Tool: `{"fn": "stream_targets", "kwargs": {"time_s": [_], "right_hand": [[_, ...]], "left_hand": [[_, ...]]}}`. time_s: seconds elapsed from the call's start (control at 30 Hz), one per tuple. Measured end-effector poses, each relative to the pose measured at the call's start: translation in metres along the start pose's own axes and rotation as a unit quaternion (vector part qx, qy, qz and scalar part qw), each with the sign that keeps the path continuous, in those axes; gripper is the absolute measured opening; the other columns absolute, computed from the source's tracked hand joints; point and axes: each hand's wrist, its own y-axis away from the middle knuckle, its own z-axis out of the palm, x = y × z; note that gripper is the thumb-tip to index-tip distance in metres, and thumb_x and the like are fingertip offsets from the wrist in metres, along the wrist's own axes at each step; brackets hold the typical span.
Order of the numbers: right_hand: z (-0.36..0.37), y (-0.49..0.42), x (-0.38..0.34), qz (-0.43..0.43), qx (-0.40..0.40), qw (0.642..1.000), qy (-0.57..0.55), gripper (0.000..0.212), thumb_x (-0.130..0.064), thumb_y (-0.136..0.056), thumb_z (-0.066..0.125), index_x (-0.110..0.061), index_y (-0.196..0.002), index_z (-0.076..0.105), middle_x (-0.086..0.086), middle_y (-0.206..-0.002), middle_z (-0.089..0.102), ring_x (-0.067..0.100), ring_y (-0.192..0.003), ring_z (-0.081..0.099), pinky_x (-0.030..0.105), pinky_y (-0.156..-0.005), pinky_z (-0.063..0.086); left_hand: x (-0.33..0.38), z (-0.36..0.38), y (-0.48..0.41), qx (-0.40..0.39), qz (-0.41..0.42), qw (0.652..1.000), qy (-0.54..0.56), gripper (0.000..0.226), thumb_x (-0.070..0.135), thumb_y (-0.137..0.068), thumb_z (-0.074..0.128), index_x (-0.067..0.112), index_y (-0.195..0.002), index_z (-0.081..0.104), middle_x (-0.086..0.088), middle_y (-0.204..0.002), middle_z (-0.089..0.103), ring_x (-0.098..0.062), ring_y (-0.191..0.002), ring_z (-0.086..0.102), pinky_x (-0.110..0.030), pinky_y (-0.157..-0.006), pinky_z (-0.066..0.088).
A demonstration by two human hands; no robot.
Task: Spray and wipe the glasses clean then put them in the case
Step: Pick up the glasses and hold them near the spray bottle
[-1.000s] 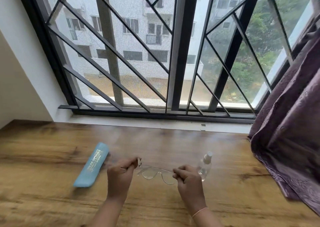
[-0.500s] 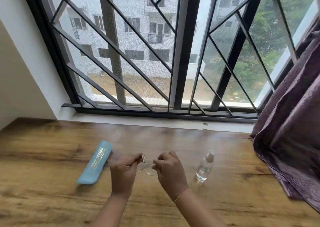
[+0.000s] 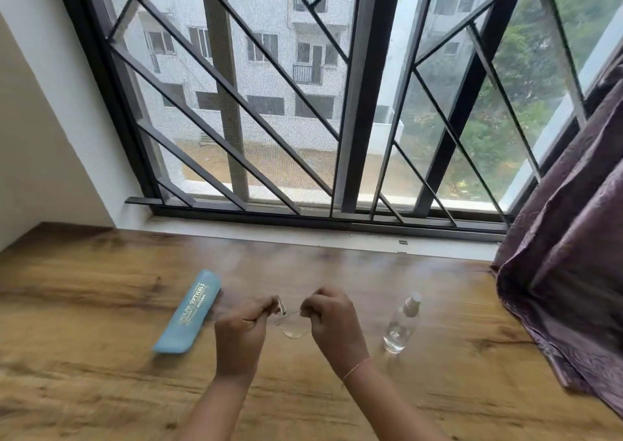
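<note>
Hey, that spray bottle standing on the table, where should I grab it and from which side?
Take the spray bottle round its clear cylindrical body, below the white nozzle, coming from its left, where the right hand pinches the glasses. It stands upright and free on the table, so a sideways wrap is likely steadiest; the curtain lies on its right.

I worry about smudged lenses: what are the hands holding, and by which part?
Both pinch the clear thin-rimmed glasses: the left hand at one end by the hinge, the right hand on the rim beside the visible lens.
</note>
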Motion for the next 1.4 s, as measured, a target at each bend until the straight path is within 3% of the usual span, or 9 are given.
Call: {"fn": "stream_targets", "kwargs": {"time_s": [0.13, 0.4, 0.57, 0.7, 0.9, 1.0, 1.13, 1.3, 1.4], "right_hand": [[-0.023, 0.003, -0.004, 0.004, 0.065, 0.996, -0.068, 0.022, 0.010, -0.064, 0.062, -0.010, -0.065, 0.070, 0.000, -0.065, 0.061, -0.002, -0.065, 0.053, 0.002, -0.062, 0.038], [-0.067, 0.023, 0.002, 0.077, 0.114, 0.968, -0.211, 0.023, 0.009, -0.066, 0.073, -0.014, -0.065, 0.073, -0.002, -0.069, 0.066, 0.009, -0.067, 0.062, 0.015, -0.061, 0.047], [-0.087, 0.030, 0.012, 0.105, 0.129, 0.943, -0.288, 0.028, 0.017, -0.067, 0.068, -0.010, -0.067, 0.074, 0.006, -0.074, 0.069, 0.013, -0.066, 0.062, 0.021, -0.057, 0.048], [-0.091, 0.035, 0.017, 0.114, 0.132, 0.931, -0.320, 0.036, 0.019, -0.068, 0.065, -0.015, -0.066, 0.074, 0.009, -0.077, 0.068, 0.016, -0.068, 0.062, 0.023, -0.057, 0.049], [-0.089, 0.038, 0.019, 0.117, 0.136, 0.921, -0.345, 0.037, 0.020, -0.068, 0.065, -0.016, -0.068, 0.076, 0.012, -0.078, 0.068, 0.017, -0.068, 0.061, 0.024, -0.057, 0.049], [-0.090, 0.039, 0.019, 0.120, 0.140, 0.919, -0.350, 0.037, 0.021, -0.070, 0.063, -0.013, -0.075, 0.076, 0.012, -0.082, 0.069, 0.016, -0.069, 0.062, 0.023, -0.059, 0.050], [-0.086, 0.043, 0.023, 0.136, 0.148, 0.923, -0.327, 0.037, 0.018, -0.071, 0.064, -0.015, -0.081, 0.075, 0.009, -0.083, 0.069, 0.012, -0.065, 0.060, 0.019, -0.059, 0.050], [-0.071, 0.051, 0.032, 0.187, 0.141, 0.927, -0.291, 0.042, 0.018, -0.069, 0.066, -0.023, -0.073, 0.074, 0.001, -0.076, 0.070, 0.006, -0.056, 0.058, 0.014, -0.054, 0.048], [-0.063, 0.054, 0.035, 0.221, 0.119, 0.924, -0.289, 0.038, 0.017, -0.068, 0.068, -0.019, -0.072, 0.074, -0.003, -0.066, 0.069, 0.003, -0.055, 0.059, 0.016, -0.055, 0.051]], "left_hand": [[0.002, -0.001, -0.002, 0.004, -0.006, 1.000, 0.008, 0.015, -0.002, -0.065, 0.063, 0.004, -0.073, 0.074, 0.010, -0.073, 0.067, 0.006, -0.075, 0.062, -0.004, -0.072, 0.045], [-0.001, 0.001, -0.002, 0.008, -0.003, 1.000, 0.020, 0.012, 0.000, -0.066, 0.065, 0.003, -0.073, 0.074, 0.014, -0.072, 0.067, -0.002, -0.071, 0.065, -0.015, -0.068, 0.050], [-0.006, 0.002, -0.001, 0.023, -0.017, 0.999, 0.027, 0.018, -0.006, -0.066, 0.068, 0.005, -0.079, 0.074, 0.008, -0.076, 0.069, 0.012, -0.077, 0.063, -0.013, -0.071, 0.051], [-0.003, 0.004, -0.001, 0.030, -0.006, 0.999, 0.039, 0.021, -0.003, -0.066, 0.064, 0.009, -0.081, 0.074, 0.007, -0.074, 0.070, -0.001, -0.075, 0.066, -0.025, -0.069, 0.054], [-0.001, 0.004, -0.002, 0.019, 0.006, 0.999, 0.034, 0.019, 0.001, -0.066, 0.065, 0.011, -0.078, 0.074, 0.044, -0.075, 0.059, 0.003, -0.073, 0.065, -0.017, -0.068, 0.052], [-0.002, 0.004, -0.001, 0.028, 0.003, 0.999, 0.038, 0.018, 0.001, -0.067, 0.064, 0.009, -0.079, 0.074, 0.036, -0.074, 0.063, 0.000, -0.072, 0.066, -0.025, -0.068, 0.054], [-0.007, 0.004, 0.001, 0.042, -0.007, 0.998, 0.035, 0.019, 0.002, -0.068, 0.063, 0.009, -0.081, 0.074, 0.004, -0.074, 0.072, -0.004, -0.074, 0.067, -0.035, -0.068, 0.054], [-0.012, 0.006, 0.002, 0.040, -0.022, 0.998, 0.042, 0.022, -0.008, -0.070, 0.069, 0.009, -0.084, 0.074, 0.000, -0.076, 0.073, -0.007, -0.074, 0.068, -0.038, -0.069, 0.056], [-0.013, 0.006, 0.002, 0.043, -0.038, 0.996, 0.066, 0.017, 0.005, -0.070, 0.066, 0.008, -0.084, 0.074, 0.013, -0.079, 0.073, -0.010, -0.074, 0.070, -0.041, -0.068, 0.057]]}}
